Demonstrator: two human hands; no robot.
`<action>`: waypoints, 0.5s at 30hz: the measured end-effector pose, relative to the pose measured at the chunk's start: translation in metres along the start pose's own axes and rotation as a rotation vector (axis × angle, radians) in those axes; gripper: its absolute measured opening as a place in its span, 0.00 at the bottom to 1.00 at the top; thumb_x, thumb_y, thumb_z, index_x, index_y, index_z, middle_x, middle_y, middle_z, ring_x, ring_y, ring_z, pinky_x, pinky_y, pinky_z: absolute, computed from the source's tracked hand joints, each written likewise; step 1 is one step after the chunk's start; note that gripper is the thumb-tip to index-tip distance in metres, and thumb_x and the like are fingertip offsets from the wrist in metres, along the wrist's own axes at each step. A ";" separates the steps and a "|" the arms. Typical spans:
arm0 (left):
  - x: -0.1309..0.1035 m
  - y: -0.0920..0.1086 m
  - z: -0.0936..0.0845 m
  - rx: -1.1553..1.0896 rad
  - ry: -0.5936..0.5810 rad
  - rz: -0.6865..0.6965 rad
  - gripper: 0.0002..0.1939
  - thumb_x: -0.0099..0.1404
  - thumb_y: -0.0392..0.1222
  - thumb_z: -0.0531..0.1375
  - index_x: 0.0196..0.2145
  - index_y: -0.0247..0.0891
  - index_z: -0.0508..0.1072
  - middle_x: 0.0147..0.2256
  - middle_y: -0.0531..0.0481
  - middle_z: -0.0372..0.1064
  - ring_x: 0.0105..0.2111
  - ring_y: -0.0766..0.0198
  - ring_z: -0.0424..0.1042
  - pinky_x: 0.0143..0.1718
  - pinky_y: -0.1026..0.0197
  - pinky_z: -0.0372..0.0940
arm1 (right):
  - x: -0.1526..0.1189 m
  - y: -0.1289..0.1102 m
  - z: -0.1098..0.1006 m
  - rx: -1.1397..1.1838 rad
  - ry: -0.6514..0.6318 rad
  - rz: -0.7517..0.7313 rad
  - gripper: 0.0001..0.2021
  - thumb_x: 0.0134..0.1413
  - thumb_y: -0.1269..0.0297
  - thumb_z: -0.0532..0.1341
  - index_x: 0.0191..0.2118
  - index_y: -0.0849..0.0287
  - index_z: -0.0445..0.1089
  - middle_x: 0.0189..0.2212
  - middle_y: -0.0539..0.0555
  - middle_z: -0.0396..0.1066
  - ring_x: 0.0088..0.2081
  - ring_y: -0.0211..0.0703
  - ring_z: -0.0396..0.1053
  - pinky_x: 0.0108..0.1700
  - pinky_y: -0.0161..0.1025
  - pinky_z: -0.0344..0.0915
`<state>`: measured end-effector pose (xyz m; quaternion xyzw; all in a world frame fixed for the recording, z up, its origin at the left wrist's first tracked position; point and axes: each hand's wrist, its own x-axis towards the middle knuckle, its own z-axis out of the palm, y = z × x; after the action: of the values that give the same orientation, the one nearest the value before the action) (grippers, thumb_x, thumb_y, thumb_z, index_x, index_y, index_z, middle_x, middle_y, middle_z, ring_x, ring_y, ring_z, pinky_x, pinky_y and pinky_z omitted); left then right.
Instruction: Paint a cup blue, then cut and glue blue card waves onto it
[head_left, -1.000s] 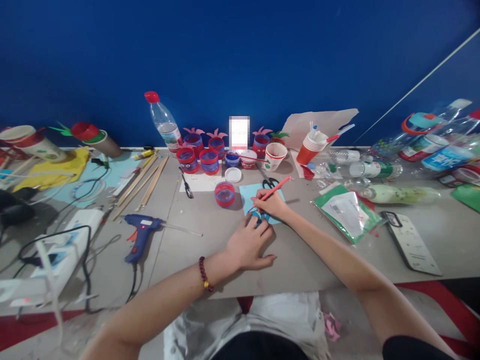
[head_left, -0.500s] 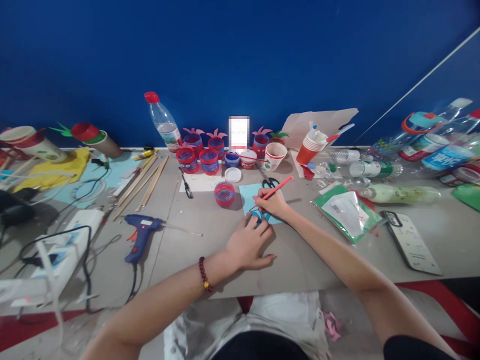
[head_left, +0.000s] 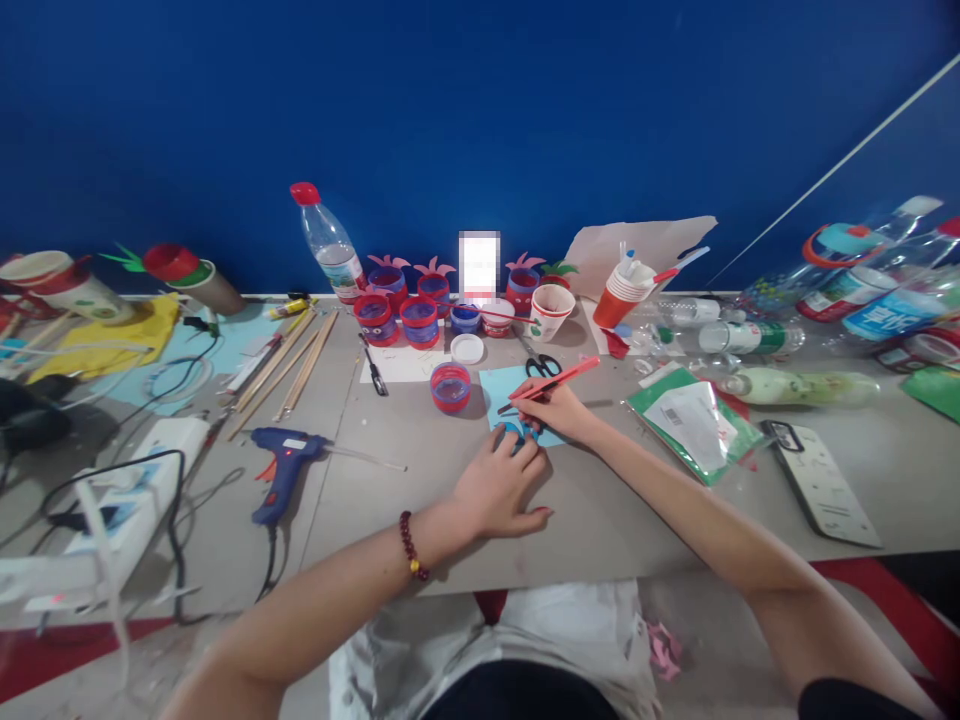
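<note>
My right hand (head_left: 561, 412) is closed around a red pen (head_left: 579, 370), its tip close over a light-blue sheet of paper (head_left: 495, 384). Fingers spread, my left hand (head_left: 496, 492) lies flat at the sheet's lower edge. Under its fingertips is a darker blue paper piece (head_left: 513, 428), partly covered, so its full outline is hidden. Black-handled scissors (head_left: 543, 366) lie just beyond the sheet. To its left stands a small red and purple painted cup (head_left: 450, 388).
A blue glue gun (head_left: 281, 470) and wooden sticks (head_left: 296, 375) lie on the left, near a white power strip (head_left: 139, 490). Painted cups (head_left: 418, 320) and a paint-stained paper cup (head_left: 553, 312) line the back. Plastic bottles (head_left: 750, 338), a green packet (head_left: 694, 425) and a phone (head_left: 825, 485) are right.
My right hand has shifted slightly right, and the pen in it now tilts lower. My left hand stays in place on the paper.
</note>
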<state>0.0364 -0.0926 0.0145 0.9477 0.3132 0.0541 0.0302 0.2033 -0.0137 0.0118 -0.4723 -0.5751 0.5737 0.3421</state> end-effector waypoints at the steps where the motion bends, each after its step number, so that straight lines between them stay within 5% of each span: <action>1: 0.000 0.000 0.000 -0.001 0.000 0.000 0.34 0.60 0.63 0.54 0.54 0.34 0.63 0.51 0.41 0.63 0.49 0.48 0.58 0.58 0.46 0.51 | -0.001 0.002 -0.002 -0.014 0.000 -0.011 0.17 0.45 0.52 0.67 0.34 0.62 0.70 0.19 0.47 0.67 0.18 0.31 0.61 0.21 0.31 0.61; 15: 0.000 -0.001 0.000 -0.023 -0.001 -0.004 0.33 0.61 0.63 0.54 0.53 0.36 0.64 0.51 0.40 0.63 0.50 0.47 0.58 0.58 0.45 0.51 | 0.001 0.016 -0.010 -0.076 -0.020 -0.040 0.16 0.44 0.54 0.69 0.35 0.62 0.75 0.26 0.51 0.72 0.21 0.32 0.63 0.23 0.32 0.65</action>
<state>0.0361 -0.0922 0.0149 0.9467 0.3144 0.0573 0.0412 0.2152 -0.0109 -0.0030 -0.4677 -0.6092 0.5492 0.3294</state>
